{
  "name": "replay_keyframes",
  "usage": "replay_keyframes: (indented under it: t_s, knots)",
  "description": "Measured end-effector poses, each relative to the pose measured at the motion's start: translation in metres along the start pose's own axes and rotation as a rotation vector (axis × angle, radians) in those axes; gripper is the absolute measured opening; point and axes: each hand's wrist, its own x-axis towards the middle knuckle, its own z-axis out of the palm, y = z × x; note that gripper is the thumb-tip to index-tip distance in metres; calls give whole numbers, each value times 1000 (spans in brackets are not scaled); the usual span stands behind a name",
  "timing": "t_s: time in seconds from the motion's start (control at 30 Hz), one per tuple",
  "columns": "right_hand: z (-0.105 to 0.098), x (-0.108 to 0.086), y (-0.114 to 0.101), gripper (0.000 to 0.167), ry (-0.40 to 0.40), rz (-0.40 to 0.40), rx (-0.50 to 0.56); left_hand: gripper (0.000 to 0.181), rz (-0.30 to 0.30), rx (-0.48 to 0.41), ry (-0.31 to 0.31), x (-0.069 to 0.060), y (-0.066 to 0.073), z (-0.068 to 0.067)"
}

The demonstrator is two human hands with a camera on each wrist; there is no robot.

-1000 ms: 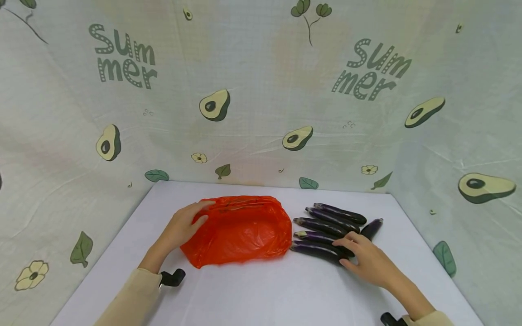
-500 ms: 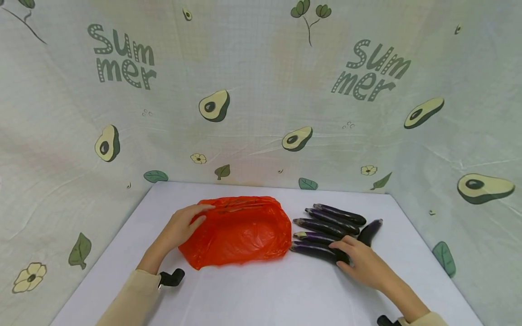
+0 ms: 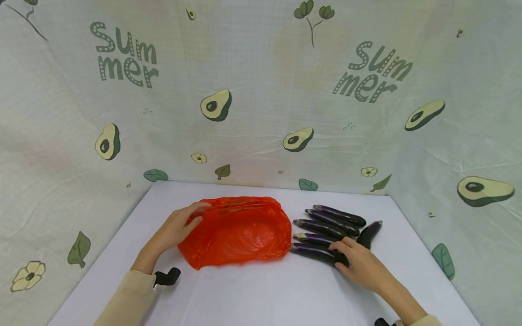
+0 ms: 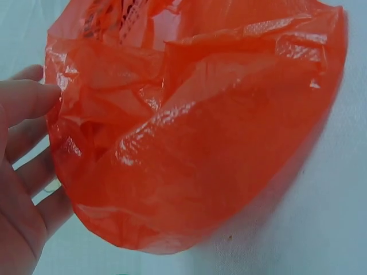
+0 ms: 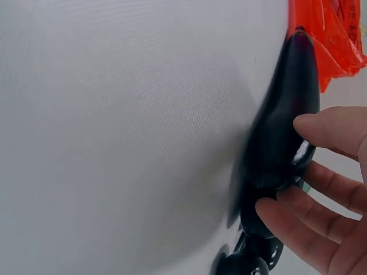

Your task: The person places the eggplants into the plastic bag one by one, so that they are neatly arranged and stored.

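Note:
A red plastic bag (image 3: 244,240) lies spread on the table in the head view, its middle pressed down like a tray. My left hand (image 3: 177,228) is at its left edge, fingers over the rim; the thumb touches the bag in the left wrist view. To the bag's right lie several dark purple eggplants (image 3: 326,219) side by side. My right hand (image 3: 363,267) holds the rounded end of the nearest eggplant (image 3: 314,252), thumb on the near side and fingers beyond it. In the right wrist view the eggplant (image 5: 287,114) runs up to the bag's edge.
A single eggplant (image 3: 369,233) lies at an angle right of the row. The white table (image 3: 244,299) is backed by a cloth (image 3: 253,81) printed with avocados. Each wrist wears a black camera mount (image 3: 167,276).
My left hand has drifted slightly left along the bag's edge. The right hand has shifted a little left and down onto the nearest eggplant.

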Motion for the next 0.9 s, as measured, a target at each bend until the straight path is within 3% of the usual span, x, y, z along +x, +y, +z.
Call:
replay_keyframes:
  t_s: [0.47,0.9]
  knots:
    - [2,-1,-7,47,21,-1,-8,41,48,-6,-27,-1,-3,-2]
    - [0,-3,-8,54,-59,35,4,43,66,-29,-27,1,-1,-3]
